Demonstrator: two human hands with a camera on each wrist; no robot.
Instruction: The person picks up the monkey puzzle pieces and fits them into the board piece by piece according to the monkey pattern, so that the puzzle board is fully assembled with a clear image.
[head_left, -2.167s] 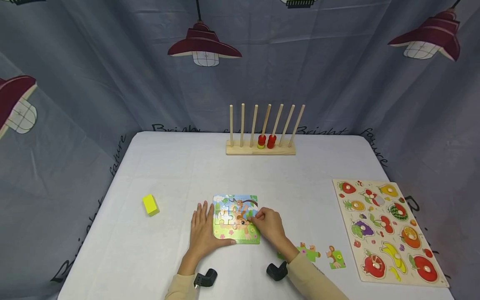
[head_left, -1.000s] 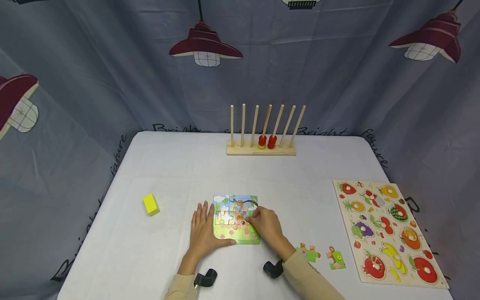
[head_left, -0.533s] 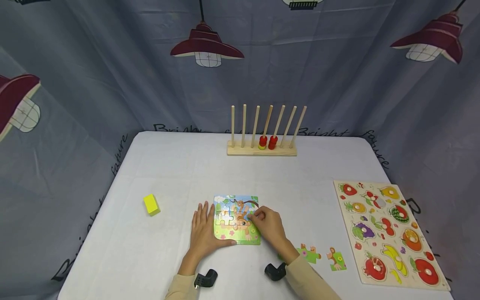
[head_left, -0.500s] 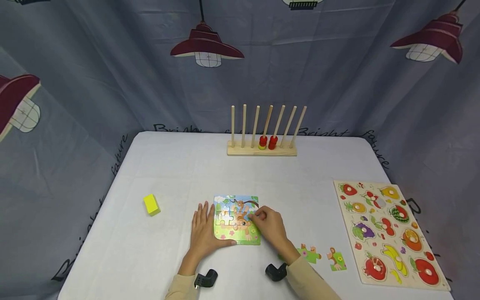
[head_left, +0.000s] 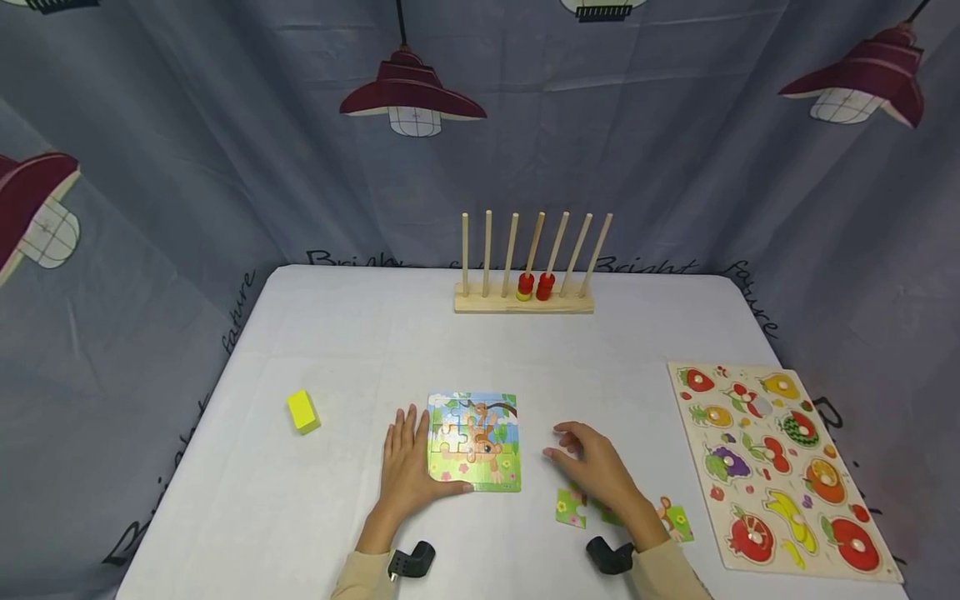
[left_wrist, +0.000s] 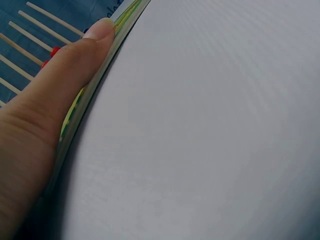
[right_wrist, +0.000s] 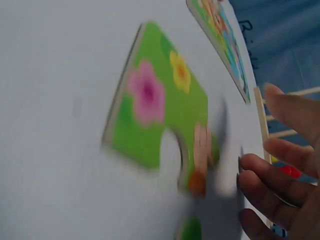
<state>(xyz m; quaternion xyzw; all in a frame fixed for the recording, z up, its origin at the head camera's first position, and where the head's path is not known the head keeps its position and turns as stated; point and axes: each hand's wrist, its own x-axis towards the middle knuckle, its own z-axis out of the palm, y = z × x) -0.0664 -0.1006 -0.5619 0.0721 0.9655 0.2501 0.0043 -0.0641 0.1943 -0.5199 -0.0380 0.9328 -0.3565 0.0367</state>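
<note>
A square jigsaw puzzle (head_left: 474, 479) with a picture of animals, sky and grass lies mid-table. My left hand (head_left: 408, 471) lies along its left edge with straight fingers, and the thumb touches the bottom edge; in the left wrist view the thumb (left_wrist: 65, 70) rests on the rim. To the puzzle's right, my right hand (head_left: 597, 468) hovers with loosely bent fingers and nothing between them. Below it lies a green puzzle piece (head_left: 570, 510), whose pink and yellow flowers show in the right wrist view. Another puzzle piece (head_left: 611, 515) is mostly hidden by the hand.
A third loose puzzle piece (head_left: 679, 525) lies beyond the right wrist. The wooden fruit board (head_left: 731, 500) takes up the table's right side. A yellow block (head_left: 303, 412) stands left. At the back is a wooden peg rack (head_left: 480, 305) with red and yellow beads on two pegs.
My right hand has left the puzzle's right side, where its fingertips were, and has moved right over the loose pieces. The leftmost piece now shows. My left hand has stayed put.
</note>
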